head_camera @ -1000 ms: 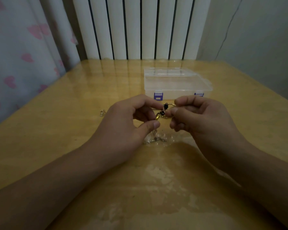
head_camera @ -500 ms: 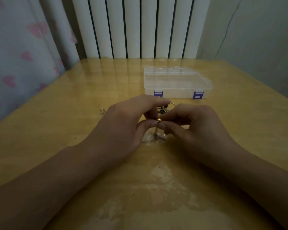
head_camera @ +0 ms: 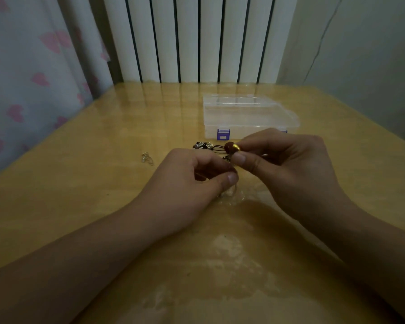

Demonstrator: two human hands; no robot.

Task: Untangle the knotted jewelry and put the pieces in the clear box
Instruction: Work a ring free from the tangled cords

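My right hand [head_camera: 288, 164] pinches a dark red and gold bead [head_camera: 232, 147] of the knotted jewelry between thumb and forefinger, held just above the table. Thin dark cords run from the bead to a silver charm cluster [head_camera: 202, 145] at the left. My left hand [head_camera: 197, 181] pinches another part of the tangle between thumb and fingers, just below the bead; that part is mostly hidden. A pale chain [head_camera: 230, 195] hangs under my left thumb onto the table. The clear box [head_camera: 248, 118] with purple latches stands shut behind my hands.
A small silver piece [head_camera: 147, 158] lies alone on the wooden table [head_camera: 80, 183], left of my hands. A white radiator [head_camera: 197, 38] stands behind the table's far edge, and a curtain with pink hearts [head_camera: 21, 78] hangs at the left.
My hands have drawn apart: the right hand lifted the bead up and to the right, so the cords and silver charms now show. The left hand has dropped slightly.
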